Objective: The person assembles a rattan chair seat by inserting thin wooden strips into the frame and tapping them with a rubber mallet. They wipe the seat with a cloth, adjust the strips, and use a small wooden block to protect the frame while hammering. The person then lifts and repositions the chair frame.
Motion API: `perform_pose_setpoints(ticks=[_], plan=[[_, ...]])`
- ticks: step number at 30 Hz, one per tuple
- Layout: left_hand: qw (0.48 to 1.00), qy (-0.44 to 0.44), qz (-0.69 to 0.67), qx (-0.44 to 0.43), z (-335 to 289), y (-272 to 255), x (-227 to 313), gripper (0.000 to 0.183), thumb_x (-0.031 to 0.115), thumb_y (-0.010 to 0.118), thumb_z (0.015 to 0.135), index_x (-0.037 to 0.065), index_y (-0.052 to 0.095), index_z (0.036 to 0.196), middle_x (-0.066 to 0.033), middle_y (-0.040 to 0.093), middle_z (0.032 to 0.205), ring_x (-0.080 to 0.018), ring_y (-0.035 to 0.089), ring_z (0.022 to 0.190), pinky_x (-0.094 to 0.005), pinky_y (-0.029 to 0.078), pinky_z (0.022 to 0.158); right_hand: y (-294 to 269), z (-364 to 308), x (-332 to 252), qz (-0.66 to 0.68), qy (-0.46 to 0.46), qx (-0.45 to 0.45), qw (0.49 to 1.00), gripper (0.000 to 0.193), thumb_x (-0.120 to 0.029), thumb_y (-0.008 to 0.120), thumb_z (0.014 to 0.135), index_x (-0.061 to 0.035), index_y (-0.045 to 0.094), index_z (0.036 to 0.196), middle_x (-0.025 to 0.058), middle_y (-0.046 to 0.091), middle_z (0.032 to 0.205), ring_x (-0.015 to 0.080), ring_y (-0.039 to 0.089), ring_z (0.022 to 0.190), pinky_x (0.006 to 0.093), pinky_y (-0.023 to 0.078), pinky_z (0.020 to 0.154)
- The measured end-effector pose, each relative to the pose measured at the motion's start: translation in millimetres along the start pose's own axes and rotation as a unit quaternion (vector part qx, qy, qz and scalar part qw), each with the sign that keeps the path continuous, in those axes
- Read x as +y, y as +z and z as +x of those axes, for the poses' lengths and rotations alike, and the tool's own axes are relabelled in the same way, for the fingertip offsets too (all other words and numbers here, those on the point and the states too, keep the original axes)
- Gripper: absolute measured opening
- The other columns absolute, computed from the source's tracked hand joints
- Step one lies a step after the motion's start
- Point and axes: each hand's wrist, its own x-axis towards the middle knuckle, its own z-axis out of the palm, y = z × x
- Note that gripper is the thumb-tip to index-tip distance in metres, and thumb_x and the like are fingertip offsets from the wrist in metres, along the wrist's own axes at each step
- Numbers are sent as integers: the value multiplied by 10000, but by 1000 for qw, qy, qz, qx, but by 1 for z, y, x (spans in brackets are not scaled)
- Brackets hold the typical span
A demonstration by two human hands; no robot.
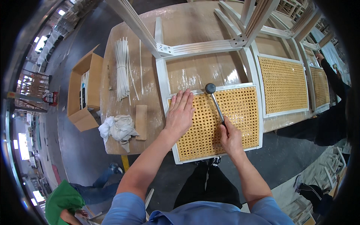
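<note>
In front of me lies a white wooden chair frame [202,48] with a panel of yellow woven cane [210,127] set in a white border. My left hand [180,114] rests flat on the cane near its far left corner, fingers stretched toward the far edge. My right hand [231,138] is wrapped round the dark handle of a mallet [216,103] with a metal shaft. The mallet's round black head is over the panel's far white edge, right of my left fingers; whether it touches the wood I cannot tell.
Left on the plastic-wrapped table [108,127] are a bundle of thin white rods [122,71], a wood block [141,122] and white rags [119,129]. An open cardboard box [95,78] stands beyond. More cane-panelled chair frames [285,86] and a person's dark sleeve [335,78] are at right.
</note>
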Motion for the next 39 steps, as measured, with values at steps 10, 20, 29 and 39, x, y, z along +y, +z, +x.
perform_pose_setpoints(ticks=[10, 20, 29, 39], plan=[[1000, -13, 2, 18, 1, 2, -3, 544, 228, 505, 1056, 7, 424, 1546, -171, 384, 1636, -366, 317, 1535, -496, 226, 1279, 6, -1, -18, 12, -31, -28, 999, 370, -128, 581, 1040, -21, 593, 1393, 242, 677, 895, 383, 691, 772, 443, 532, 701], [1000, 17, 3, 1, 6, 6, -9, 559, 251, 468, 1064, 9, 396, 1563, -161, 346, 1660, -343, 301, 1546, -477, 196, 1292, 30, -11, -21, -7, -8, 13, 1000, 405, -90, 605, 1025, -20, 580, 1424, 243, 684, 916, 372, 702, 784, 416, 544, 709], [998, 43, -45, -6, 4, -3, -23, 558, 252, 462, 1071, -5, 393, 1562, -200, 350, 1649, -365, 287, 1550, -486, 188, 1290, 47, -21, -27, -18, 9, 46, 999, 388, -83, 622, 1012, -8, 602, 1392, 234, 666, 837, 322, 676, 686, 392, 524, 652], [998, 15, 53, 12, -12, -12, -34, 581, 306, 471, 1075, 3, 400, 1566, -147, 372, 1651, -375, 291, 1548, -511, 166, 1290, 46, -25, -50, -3, 25, 30, 999, 395, -94, 609, 1021, -12, 589, 1407, 209, 642, 790, 305, 638, 646, 392, 509, 634]])
